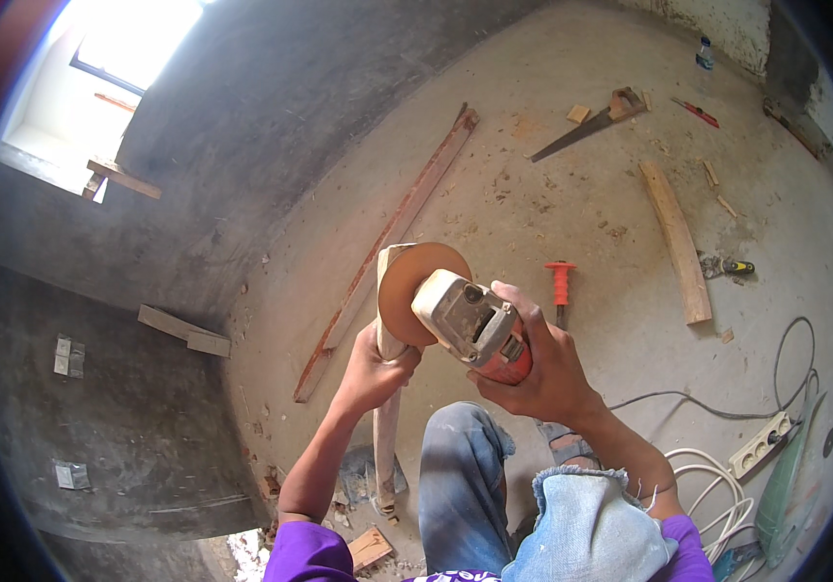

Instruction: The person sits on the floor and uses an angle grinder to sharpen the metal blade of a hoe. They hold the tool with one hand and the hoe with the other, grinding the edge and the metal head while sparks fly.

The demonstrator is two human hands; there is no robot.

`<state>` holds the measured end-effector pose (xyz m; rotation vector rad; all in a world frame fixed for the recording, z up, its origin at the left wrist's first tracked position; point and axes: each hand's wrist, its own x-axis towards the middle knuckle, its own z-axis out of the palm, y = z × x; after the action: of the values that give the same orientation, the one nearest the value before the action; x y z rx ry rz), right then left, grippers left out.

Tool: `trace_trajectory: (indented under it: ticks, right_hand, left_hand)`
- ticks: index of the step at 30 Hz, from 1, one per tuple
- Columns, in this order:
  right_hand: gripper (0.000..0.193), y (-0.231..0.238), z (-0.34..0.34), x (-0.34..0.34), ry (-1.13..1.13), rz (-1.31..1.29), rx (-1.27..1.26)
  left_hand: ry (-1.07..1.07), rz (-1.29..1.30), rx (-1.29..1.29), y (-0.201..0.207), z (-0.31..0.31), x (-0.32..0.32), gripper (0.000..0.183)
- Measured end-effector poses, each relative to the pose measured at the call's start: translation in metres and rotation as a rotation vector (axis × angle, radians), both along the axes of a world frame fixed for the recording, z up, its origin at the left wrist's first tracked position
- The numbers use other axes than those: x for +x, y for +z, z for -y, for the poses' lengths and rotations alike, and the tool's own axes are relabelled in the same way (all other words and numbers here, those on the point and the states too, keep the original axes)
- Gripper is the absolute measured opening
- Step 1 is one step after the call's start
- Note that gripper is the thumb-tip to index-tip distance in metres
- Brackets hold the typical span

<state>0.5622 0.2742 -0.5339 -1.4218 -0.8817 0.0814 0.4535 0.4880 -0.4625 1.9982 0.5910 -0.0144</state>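
Observation:
My left hand (375, 371) is wrapped round a pale wooden stick (386, 441), held roughly upright in front of me. Its top end reaches up beside the brown disc (407, 291) of an angle grinder (460, 315). My right hand (544, 364) grips the grinder by its red body, fingers closed round it. The disc's face is against or very close to the stick just above my left hand; whether they touch I cannot tell.
Beyond my hands lie a long reddish beam (407, 209), a handsaw (596, 121) and a wooden plank (676, 242). A red-gripped chisel (560, 283) is near my right hand. At the right are a power strip (761, 444) and cables (717, 412). A bottle (704, 54) stands far off.

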Motion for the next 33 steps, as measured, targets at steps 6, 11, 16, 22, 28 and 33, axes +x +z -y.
trace_trajectory:
  ticks: [6,11,16,22,28,33]
  right_hand:
    - [0.090,0.000,0.000,0.000,0.000,0.019,-0.010]
    - [0.094,0.007,0.005,0.011,-0.071,-0.059,0.020]
    - [0.099,0.008,0.009,0.020,-0.073,-0.161,0.002]
    - [0.100,0.013,0.009,0.021,-0.064,-0.145,-0.050]
    - [0.097,0.018,0.018,0.037,0.001,-0.153,-0.009]
    - [0.096,0.020,0.022,0.048,0.013,-0.111,-0.059]
  left_hand:
    - [-0.002,0.019,0.022,-0.003,0.001,0.000,0.015]
    - [0.025,-0.021,0.043,-0.002,-0.001,-0.004,0.016]
    - [0.025,-0.020,0.050,0.003,0.002,-0.004,0.019]
    - [0.024,-0.041,0.049,-0.002,0.004,-0.004,0.019]
    - [0.004,-0.020,0.063,-0.004,0.004,-0.004,0.020]
    - [-0.003,-0.023,0.081,-0.002,0.008,-0.003,0.020]
